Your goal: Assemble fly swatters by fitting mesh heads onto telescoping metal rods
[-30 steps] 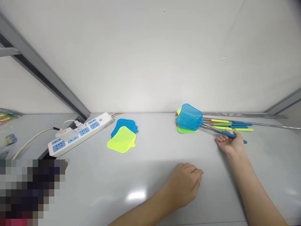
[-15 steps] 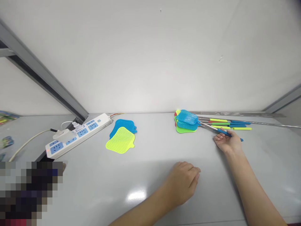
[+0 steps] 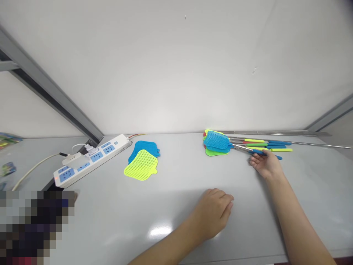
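My right hand (image 3: 266, 164) lies palm up at the blue grip of a blue fly swatter (image 3: 217, 140), fingers loosely curled about the grip. The swatter's blue mesh head rests flat on a pile of other swatters (image 3: 216, 151) with green, yellow and red heads, their handles (image 3: 264, 145) pointing right. My left hand (image 3: 216, 213) rests on the grey table (image 3: 176, 176), fingers curled under and holding nothing. Two loose mesh heads lie left of centre, a yellow-green head (image 3: 141, 167) over a blue head (image 3: 145, 148).
A white power strip (image 3: 91, 156) with blue sockets and plugged-in cables sits at the left. Several bare metal rods (image 3: 281, 133) lie along the back wall on the right. A blurred patch covers the lower left corner. Colourful packets (image 3: 7, 139) lie at the far left.
The blue swatter's head, raised a second ago, has come down flat onto the pile. My right hand has moved slightly back with the grip. My left hand stays still.
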Action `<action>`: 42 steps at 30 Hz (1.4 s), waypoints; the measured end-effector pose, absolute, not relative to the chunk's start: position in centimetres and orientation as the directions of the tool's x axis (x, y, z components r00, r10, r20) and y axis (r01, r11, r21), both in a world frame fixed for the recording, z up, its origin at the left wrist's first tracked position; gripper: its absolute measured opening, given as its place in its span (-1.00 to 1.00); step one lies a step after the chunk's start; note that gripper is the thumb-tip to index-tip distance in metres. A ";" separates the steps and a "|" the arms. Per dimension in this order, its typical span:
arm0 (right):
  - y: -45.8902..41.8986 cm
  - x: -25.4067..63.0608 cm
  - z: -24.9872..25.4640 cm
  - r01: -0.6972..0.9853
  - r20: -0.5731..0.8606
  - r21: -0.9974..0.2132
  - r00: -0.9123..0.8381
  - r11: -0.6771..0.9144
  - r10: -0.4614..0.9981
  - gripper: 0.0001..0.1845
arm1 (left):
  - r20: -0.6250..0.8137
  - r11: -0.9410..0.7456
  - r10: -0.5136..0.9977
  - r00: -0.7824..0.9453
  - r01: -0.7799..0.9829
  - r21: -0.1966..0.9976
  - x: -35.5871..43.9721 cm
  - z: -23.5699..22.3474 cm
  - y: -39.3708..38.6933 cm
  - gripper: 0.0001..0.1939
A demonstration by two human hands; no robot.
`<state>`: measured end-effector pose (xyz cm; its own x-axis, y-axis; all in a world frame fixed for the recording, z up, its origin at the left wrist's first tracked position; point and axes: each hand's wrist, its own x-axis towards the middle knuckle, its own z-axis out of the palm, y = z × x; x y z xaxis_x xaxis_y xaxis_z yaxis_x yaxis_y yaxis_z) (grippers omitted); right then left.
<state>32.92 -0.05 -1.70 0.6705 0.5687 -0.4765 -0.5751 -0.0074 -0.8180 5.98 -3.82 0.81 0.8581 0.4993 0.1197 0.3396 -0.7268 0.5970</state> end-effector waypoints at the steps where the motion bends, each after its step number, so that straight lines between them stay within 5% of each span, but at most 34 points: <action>1: -0.1 32.8 -1.6 -0.543 -0.473 -0.838 0.670 -0.058 0.573 -0.90 | 0.120 -0.726 0.499 0.858 0.339 0.598 6.0 0.8 -3.8 -0.70; 7: -0.4 31.8 -0.9 -0.342 -0.392 -0.917 0.667 -0.207 0.634 -0.74 | 0.110 -0.724 0.503 0.858 0.348 0.595 6.0 0.9 -3.9 -0.69; 31: 0.3 33.0 -1.9 -0.545 -0.413 -0.832 0.733 0.104 0.540 -0.88 | 0.108 -0.708 0.493 0.863 0.325 0.627 5.9 0.7 -3.8 -0.70; 42: 0.3 31.7 -1.6 -0.445 -0.297 -0.859 0.836 0.253 0.461 -0.92 | 0.112 -0.725 0.480 0.870 0.321 0.610 5.9 0.7 -3.8 -0.68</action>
